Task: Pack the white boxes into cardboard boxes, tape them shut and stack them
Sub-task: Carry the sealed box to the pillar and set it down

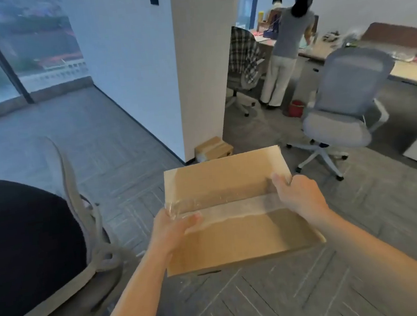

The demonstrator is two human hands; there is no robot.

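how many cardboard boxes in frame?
2. The held box, taped across its top, is between the left hand and right hand. The floor box lies at the foot of the white pillar. Others may be hidden behind it.

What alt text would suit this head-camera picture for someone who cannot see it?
A left hand and a right hand hold a taped cardboard box by its sides above grey carpet. A smaller taped box sits beside a white pillar.

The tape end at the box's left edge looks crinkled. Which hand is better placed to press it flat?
Probably left: the left hand grips the cardboard box beside the crinkled tape end, thumb on the tape; the right hand holds the opposite edge.
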